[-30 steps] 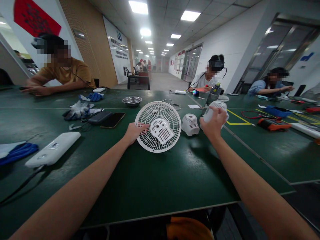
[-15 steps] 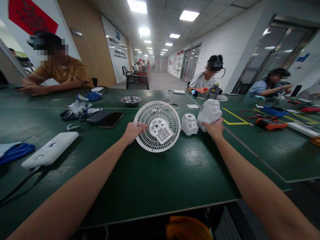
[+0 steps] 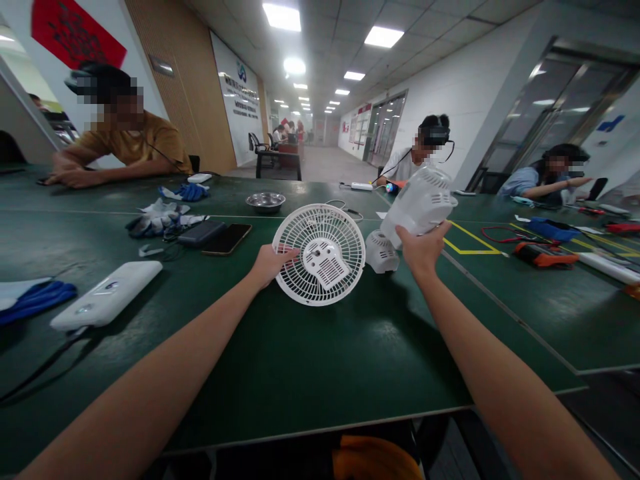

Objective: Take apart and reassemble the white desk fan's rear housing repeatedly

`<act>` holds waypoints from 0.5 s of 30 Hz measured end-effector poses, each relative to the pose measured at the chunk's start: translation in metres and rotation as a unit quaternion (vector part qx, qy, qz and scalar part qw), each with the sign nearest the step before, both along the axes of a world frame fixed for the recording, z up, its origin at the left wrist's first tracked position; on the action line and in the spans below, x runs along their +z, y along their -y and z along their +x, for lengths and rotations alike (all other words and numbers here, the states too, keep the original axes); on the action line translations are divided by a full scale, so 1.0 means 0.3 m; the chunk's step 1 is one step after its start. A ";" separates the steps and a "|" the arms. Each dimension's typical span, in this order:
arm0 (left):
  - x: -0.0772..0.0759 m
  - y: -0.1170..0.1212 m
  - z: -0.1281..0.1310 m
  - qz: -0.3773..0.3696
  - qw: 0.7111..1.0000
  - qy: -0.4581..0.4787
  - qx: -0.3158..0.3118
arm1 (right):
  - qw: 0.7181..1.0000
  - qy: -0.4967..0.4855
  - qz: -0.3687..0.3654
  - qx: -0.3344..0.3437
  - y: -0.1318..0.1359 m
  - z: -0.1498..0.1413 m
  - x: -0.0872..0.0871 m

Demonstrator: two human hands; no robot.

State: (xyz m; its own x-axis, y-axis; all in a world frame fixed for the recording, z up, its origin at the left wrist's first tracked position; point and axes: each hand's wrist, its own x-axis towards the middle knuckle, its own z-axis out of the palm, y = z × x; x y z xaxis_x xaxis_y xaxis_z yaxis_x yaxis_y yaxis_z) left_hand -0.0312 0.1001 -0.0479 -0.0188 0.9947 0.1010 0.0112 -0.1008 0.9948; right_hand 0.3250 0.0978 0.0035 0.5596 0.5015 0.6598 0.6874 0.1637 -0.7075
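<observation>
A round white fan grille (image 3: pixel 346 235) is tilted up in front of me, its slotted centre plate facing me. My left hand (image 3: pixel 273 265) is closed on the grille's left edge, thumb laid across the ribs. On the right, my right hand (image 3: pixel 423 250) grips a white plastic fan housing (image 3: pixel 417 203) with vent slots, raised off the table and tilted. Between the two stands a smaller white vented motor cover (image 3: pixel 382 256) on the table, partly hidden by the raised housing.
A steel bowl (image 3: pixel 265 202) sits beyond the grille. To the left lie a phone (image 3: pixel 227 239), gloves (image 3: pixel 157 220) and a white power bank (image 3: pixel 107 295). An orange multimeter (image 3: pixel 545 255) rests at right. Co-workers sit across the green table (image 3: pixel 310 373).
My right hand has lifted the fan housing off the table and tilted it, moving it slightly left over the motor cover. The left hand keeps its hold on the grille.
</observation>
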 end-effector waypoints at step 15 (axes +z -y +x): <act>0.000 -0.002 0.005 0.006 1.000 0.002 0.013 | 0.997 0.018 -0.071 0.039 -0.020 0.081 -0.063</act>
